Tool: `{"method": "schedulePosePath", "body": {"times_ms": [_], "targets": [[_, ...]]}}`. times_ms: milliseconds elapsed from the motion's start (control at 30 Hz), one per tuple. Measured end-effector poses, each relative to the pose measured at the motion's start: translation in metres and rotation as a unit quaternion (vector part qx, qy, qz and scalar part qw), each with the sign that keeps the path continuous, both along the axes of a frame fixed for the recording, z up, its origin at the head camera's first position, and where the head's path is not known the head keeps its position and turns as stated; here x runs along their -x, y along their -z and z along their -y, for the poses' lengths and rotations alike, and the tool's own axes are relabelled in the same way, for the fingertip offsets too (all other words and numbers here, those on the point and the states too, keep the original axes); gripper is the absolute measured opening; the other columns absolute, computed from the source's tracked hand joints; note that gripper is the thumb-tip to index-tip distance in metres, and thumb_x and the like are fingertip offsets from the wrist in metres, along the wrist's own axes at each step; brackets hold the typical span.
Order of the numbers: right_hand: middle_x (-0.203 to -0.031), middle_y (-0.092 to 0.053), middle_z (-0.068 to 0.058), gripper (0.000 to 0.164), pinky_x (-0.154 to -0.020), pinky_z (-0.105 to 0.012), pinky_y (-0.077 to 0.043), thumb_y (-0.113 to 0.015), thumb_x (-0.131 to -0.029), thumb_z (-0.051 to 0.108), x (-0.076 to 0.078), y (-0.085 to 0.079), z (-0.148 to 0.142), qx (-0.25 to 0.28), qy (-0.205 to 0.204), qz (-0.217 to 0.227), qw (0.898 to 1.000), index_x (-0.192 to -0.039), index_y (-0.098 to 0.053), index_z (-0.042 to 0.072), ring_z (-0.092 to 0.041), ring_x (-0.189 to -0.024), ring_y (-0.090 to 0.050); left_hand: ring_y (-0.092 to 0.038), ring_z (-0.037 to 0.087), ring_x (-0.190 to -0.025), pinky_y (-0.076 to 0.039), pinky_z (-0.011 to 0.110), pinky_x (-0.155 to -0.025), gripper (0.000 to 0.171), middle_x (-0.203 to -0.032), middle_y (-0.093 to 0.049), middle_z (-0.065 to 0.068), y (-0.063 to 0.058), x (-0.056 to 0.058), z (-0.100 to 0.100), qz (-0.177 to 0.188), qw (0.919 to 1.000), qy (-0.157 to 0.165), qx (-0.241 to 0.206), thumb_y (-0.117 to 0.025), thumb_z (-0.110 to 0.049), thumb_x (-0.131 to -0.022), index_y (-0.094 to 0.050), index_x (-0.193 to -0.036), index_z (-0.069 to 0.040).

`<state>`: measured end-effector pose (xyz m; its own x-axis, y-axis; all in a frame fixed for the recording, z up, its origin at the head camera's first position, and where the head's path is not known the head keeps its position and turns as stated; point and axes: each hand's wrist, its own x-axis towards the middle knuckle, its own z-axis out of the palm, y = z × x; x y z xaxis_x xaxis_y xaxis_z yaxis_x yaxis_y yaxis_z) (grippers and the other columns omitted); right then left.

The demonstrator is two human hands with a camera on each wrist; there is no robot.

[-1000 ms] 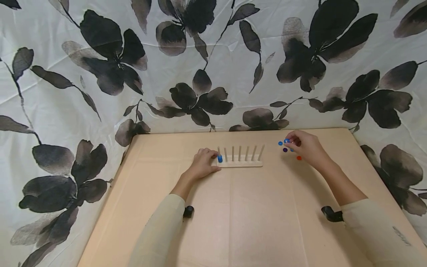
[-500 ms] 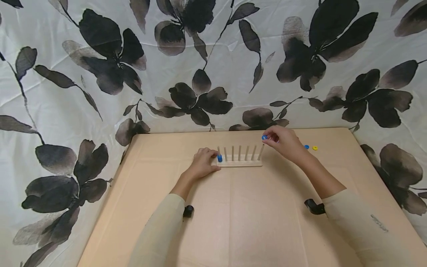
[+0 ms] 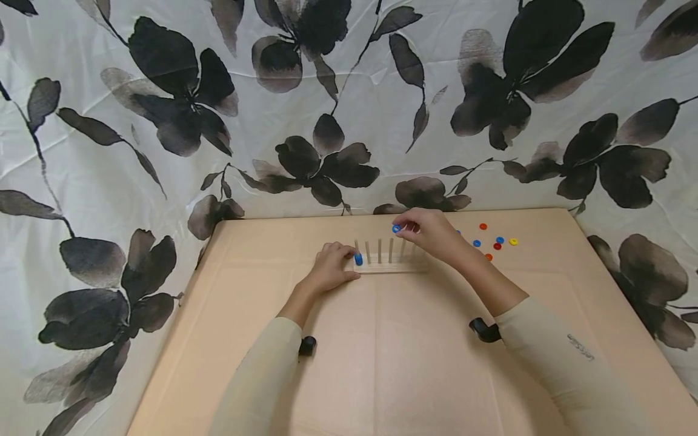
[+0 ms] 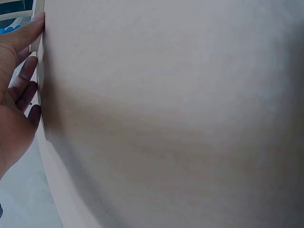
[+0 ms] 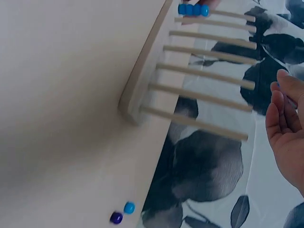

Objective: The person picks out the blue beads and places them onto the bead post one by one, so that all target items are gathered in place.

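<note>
A wooden peg rack [image 3: 389, 267] with several upright pegs stands on the tan table [image 3: 414, 363]. Blue beads [image 3: 358, 259] are stacked on its leftmost peg. My left hand [image 3: 349, 261] grips the rack's left end, thumb along the front. My right hand [image 3: 403, 229] pinches a blue bead [image 3: 396, 228] just above the middle pegs. The right wrist view shows the peg rack [image 5: 142, 80], the blue beads [image 5: 193, 9] on the far peg and my right hand [image 5: 287, 128] beyond the peg tips. In the left wrist view my left hand's fingers [image 4: 19, 85] lie against the rack's end.
Loose beads lie right of the rack: a red one [image 3: 482, 226], blue ones [image 3: 500, 240], a yellow one [image 3: 513, 241] and an orange one [image 3: 488, 257]. A flowered black-and-white cloth [image 3: 327, 121] hangs behind and around the table.
My right hand picked a blue bead from the loose beads and carried it leftward, from beyond the rack's right end to above the middle pegs. The left hand has stayed put.
</note>
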<state>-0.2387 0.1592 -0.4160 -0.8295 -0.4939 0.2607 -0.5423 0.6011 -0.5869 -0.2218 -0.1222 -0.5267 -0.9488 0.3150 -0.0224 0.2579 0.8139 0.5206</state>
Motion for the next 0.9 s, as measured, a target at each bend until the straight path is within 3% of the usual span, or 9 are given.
{"method": "schedulePosePath", "body": {"times_ms": [367,900], "targets": [[-0.1,-0.073,-0.003,0.017,-0.08,-0.036,-0.058,-0.079,-0.092,0.015,0.006,0.004,0.035,-0.012,-0.034,0.001,0.999,-0.108,-0.077,0.009,-0.018,-0.09,-0.067,-0.048,0.028,-0.122,-0.038,0.049,-0.103,0.055,-0.113,-0.06,0.004,-0.001,0.001,-0.001,-0.01,0.9999,-0.001,0.012,-0.087,-0.036,-0.083,-0.068,-0.129,-0.013],[-0.101,-0.074,-0.003,0.019,-0.081,-0.031,-0.056,-0.077,-0.094,0.02,0.012,0.012,0.073,-0.08,-0.06,-0.001,0.995,-0.111,-0.077,0.009,-0.018,-0.094,-0.068,-0.048,0.027,-0.119,-0.038,0.048,-0.1,0.055,-0.111,-0.06,0.005,-0.001,0.001,0.0,-0.016,0.9998,0.007,0.01,-0.087,-0.037,-0.083,-0.068,-0.129,-0.012]]}}
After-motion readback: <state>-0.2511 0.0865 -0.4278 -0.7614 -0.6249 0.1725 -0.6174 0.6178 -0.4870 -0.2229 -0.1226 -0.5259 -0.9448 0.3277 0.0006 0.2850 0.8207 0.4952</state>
